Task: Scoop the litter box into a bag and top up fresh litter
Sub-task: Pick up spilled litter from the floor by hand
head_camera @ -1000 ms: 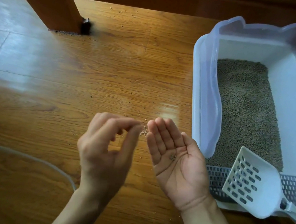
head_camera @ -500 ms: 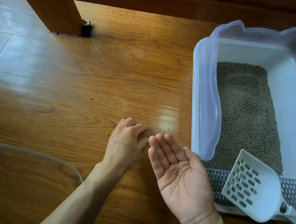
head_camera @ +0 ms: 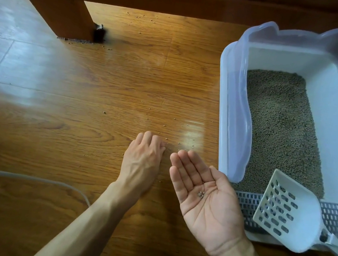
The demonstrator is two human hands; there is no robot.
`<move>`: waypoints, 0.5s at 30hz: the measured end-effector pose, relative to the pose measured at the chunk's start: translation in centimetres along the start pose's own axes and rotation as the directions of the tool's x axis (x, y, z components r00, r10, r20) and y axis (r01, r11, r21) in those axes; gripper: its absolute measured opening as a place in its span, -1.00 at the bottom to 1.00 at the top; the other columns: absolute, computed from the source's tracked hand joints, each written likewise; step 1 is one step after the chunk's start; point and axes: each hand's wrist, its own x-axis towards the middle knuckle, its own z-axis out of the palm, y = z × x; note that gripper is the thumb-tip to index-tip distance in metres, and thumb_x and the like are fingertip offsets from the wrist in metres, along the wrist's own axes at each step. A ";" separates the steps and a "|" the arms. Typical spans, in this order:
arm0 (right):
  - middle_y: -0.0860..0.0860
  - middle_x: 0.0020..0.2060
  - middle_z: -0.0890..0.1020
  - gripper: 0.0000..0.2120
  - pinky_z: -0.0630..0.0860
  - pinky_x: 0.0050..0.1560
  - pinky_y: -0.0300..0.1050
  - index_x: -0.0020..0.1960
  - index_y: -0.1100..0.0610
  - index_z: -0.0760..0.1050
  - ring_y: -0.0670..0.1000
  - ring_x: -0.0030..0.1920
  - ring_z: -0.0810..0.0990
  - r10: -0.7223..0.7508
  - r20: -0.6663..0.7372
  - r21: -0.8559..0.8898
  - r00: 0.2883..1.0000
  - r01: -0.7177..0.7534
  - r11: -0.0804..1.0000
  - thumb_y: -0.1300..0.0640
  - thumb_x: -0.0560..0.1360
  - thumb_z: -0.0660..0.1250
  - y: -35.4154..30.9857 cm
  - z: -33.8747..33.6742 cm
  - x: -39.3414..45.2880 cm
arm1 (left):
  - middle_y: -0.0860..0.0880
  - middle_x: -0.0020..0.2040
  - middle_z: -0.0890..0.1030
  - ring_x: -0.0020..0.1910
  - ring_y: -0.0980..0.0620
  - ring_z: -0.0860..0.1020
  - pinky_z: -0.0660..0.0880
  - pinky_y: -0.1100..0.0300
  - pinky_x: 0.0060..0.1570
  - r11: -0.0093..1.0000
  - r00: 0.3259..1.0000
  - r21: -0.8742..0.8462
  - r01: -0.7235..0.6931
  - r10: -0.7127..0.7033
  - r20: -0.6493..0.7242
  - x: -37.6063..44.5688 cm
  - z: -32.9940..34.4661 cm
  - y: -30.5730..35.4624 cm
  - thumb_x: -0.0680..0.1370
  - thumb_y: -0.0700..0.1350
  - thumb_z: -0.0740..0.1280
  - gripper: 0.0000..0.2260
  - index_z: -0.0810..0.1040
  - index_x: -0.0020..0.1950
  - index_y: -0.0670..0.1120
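Note:
A white litter box [head_camera: 222, 105] with a translucent lilac rim stands on the wooden floor at the right, holding grey-brown litter [head_camera: 279, 129]. A white slotted scoop [head_camera: 286, 210] lies across its near end, on the perforated step [head_camera: 337, 216]. My right hand [head_camera: 203, 201] is palm up beside the box's near left corner, fingers straight, with a few litter grains [head_camera: 200, 194] in the palm. Just left of it, my left hand [head_camera: 142, 158] is on the floor, back up. Its curled fingers pinch at stray grains [head_camera: 168, 144]; the fingertips are hidden.
More loose grains dot the floor ahead of my hands and near the back wall. A dark wooden furniture leg [head_camera: 58, 1] with a small black object [head_camera: 99, 32] at its foot stands at the back left. A grey curved cord [head_camera: 28, 178] lies at the near left.
My left hand went from hovering pinched beside the right palm down to the floor, among the stray grains. The right hand stayed palm up with its grains.

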 end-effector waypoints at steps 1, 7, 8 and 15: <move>0.29 0.04 0.67 -0.50 0.61 0.07 0.10 -0.05 0.38 0.65 0.24 0.09 0.67 -0.003 0.001 -0.003 1.000 0.003 1.000 0.06 0.61 0.05 0.0 -0.1 0.0 | 0.01 -0.11 0.46 -0.12 -0.01 0.43 0.44 0.12 -0.18 0.994 0.997 -0.080 0.071 -0.073 -0.018 -0.2 -0.5 0.3 0.63 -0.06 0.16 -0.85 0.46 -0.05 -0.08; 0.29 0.03 0.67 -0.48 0.63 0.04 0.11 -0.04 0.37 0.66 0.23 0.06 0.68 -0.009 -0.002 -0.006 1.000 0.009 1.000 0.03 0.62 0.04 0.4 -0.3 0.5 | 0.04 -0.14 0.47 -0.22 0.11 0.42 0.35 0.37 -0.20 0.887 0.954 -0.459 0.050 -0.179 -0.243 -2.1 -6.8 4.1 0.63 -0.09 0.19 -0.92 0.44 -0.02 -0.04; 0.29 0.01 0.68 -0.47 0.66 -0.01 0.10 -0.06 0.36 0.66 0.22 0.03 0.69 -0.007 -0.002 0.000 1.000 0.007 1.000 0.03 0.62 0.03 0.5 -0.2 0.5 | 0.02 -0.14 0.48 -0.21 0.10 0.43 0.35 0.37 -0.19 0.890 0.957 -0.456 -0.025 -0.111 -0.268 -2.7 -7.8 5.0 0.62 -0.13 0.22 -0.91 0.47 -0.03 -0.09; 0.26 0.01 0.68 -0.46 0.63 0.05 0.07 -0.06 0.33 0.67 0.20 0.04 0.69 0.040 0.032 0.003 0.999 -0.040 0.999 0.03 0.64 0.00 1.0 -0.1 0.8 | -0.10 -0.27 0.56 -0.27 -0.04 0.40 0.43 0.09 -0.23 0.904 0.900 -0.188 -0.385 0.321 -0.295 -5.0 -8.7 8.4 0.46 -0.31 0.46 -0.96 0.65 -0.19 -0.21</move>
